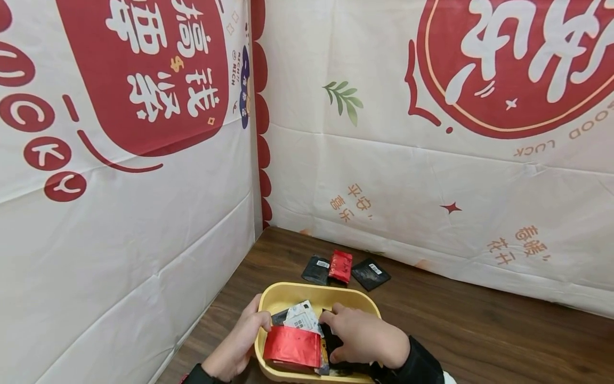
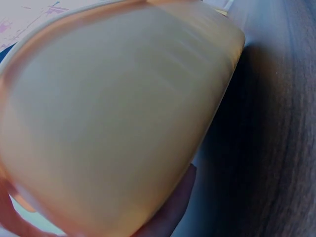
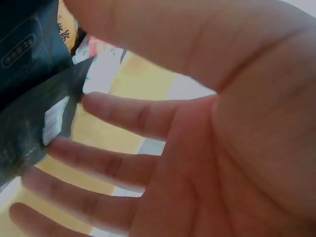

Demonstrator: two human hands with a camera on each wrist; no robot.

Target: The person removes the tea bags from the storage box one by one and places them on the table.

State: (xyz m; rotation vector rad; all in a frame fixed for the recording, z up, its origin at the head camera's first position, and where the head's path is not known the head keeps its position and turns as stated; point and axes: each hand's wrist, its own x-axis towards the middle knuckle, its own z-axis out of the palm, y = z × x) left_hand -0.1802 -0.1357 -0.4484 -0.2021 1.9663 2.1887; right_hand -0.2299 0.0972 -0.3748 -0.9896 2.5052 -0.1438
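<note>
That yellow bin (image 1: 331, 296) looks smooth plastic, its red packet (image 1: 292, 345) glossy foil, the desk (image 1: 460, 325) wood-grained, the hangings (image 1: 393, 176) creased cloth.

Head view bright, evenly lit, mostly sharp; sheen on red packet (image 1: 293, 345). Left wrist view hazy, yellow container (image 2: 113, 113) blurred, deep shadow on worktop (image 2: 291, 123). Right wrist view soft, right hand (image 3: 197, 143) shaded, background washed out.
</note>
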